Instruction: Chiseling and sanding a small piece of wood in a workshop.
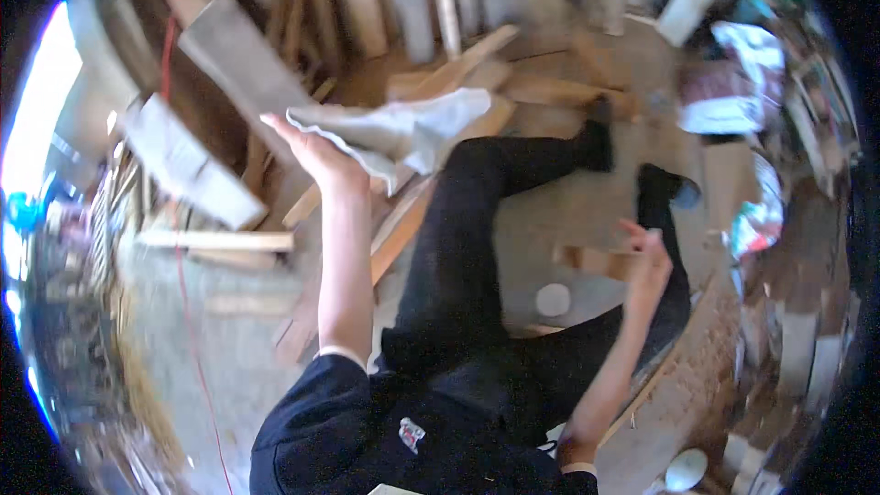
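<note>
Leftward of the person's raised left hand point(307, 148), grey boards point(188, 165) and a red cord point(188, 312) lie blurred over the sawdust-strewn floor point(229, 330), with a pale wooden strip point(215, 240) just below and to the left of the fingers. That hand's fingers are closed on the near edge of a light grey cloth point(403, 128), which spreads away to the right of the fingertips, above the person's black trouser leg point(458, 247). Beyond the cloth, planks point(440, 0) lean and lie in a heap. Further right, the right hand point(646, 266) curls its fingers around a small wooden block point(591, 259), which juts out to the left of the fingertips. A round white disc point(553, 299) lies on the floor below and left of that hand.
</note>
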`<state>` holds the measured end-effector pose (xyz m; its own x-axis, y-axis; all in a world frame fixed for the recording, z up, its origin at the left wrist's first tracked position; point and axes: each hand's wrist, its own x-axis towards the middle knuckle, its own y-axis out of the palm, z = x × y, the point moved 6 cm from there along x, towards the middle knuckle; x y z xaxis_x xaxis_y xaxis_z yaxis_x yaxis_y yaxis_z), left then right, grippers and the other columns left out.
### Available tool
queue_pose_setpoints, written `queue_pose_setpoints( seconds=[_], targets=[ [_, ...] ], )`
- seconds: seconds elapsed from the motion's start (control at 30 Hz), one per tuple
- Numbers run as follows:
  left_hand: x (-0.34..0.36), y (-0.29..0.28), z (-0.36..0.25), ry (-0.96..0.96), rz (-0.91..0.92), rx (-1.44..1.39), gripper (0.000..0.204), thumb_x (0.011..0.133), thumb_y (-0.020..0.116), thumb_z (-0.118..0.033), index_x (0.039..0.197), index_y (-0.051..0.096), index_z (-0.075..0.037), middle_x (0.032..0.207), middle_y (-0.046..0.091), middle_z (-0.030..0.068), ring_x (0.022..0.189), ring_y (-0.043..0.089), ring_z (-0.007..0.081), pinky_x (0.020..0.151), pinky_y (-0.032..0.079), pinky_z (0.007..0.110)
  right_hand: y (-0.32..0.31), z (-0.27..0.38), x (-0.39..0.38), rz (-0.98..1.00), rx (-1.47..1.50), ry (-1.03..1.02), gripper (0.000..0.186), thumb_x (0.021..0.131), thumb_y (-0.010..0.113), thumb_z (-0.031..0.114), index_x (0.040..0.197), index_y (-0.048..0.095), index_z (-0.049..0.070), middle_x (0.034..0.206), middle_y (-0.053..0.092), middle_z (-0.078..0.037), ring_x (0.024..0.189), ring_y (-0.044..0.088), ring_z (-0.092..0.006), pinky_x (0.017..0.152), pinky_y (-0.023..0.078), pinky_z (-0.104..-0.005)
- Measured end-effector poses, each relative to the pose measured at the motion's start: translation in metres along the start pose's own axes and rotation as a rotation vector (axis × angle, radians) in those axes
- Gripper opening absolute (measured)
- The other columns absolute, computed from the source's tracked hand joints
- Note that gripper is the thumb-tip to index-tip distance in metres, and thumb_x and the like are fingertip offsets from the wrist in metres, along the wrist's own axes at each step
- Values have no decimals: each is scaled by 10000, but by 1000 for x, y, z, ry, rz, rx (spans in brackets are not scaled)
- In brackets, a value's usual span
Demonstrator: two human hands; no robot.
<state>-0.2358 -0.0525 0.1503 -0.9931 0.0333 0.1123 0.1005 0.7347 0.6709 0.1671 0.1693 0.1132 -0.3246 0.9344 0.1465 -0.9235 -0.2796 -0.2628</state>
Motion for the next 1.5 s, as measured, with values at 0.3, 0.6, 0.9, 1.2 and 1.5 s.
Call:
queue_pose_setpoints(
  seconds=[0.3,0.6,0.9,1.2,1.5],
  targets=[
    [11,-66,-50,-46,-47,198,353,921,539,-468,810,550,-132,732,502,-16,708,493,118,648,409,296,-26,-45,2,-40,532,67,362,994,449,383,757,402,113,734,424,-35,757,466,-198,821,413,-398],
    [-70,-138,120,-148,554,1258,397,926,563,-375,904,638,14,699,596,151,654,557,181,636,450,344,-14,-97,-7,-44,25,12,400,923,570,292,1187,488,2,1243,516,-150,1127,525,-245,1024,368,-366],
    [-125,-216,203,-198,799,1398,284,867,576,-298,996,632,-51,810,653,221,791,641,408,628,477,472,24,-143,-2,89,-354,-4,347,874,670,260,1058,508,15,1057,524,-139,1007,526,-264,880,412,-369],
    [-142,-287,217,280,1020,1892,437,901,460,-236,1307,479,-75,1298,482,166,1194,472,320,956,397,462,1,-138,-6,54,-395,27,351,829,714,269,1061,576,45,1000,605,-112,956,560,-260,869,423,-365],
    [-140,-263,145,169,586,1958,656,796,670,-379,1314,423,-60,1332,427,172,1233,382,371,1012,277,508,-41,-109,-11,-313,18,-166,384,946,573,208,1213,408,-13,1096,564,-146,1044,557,-221,963,406,-350]
  ],
)
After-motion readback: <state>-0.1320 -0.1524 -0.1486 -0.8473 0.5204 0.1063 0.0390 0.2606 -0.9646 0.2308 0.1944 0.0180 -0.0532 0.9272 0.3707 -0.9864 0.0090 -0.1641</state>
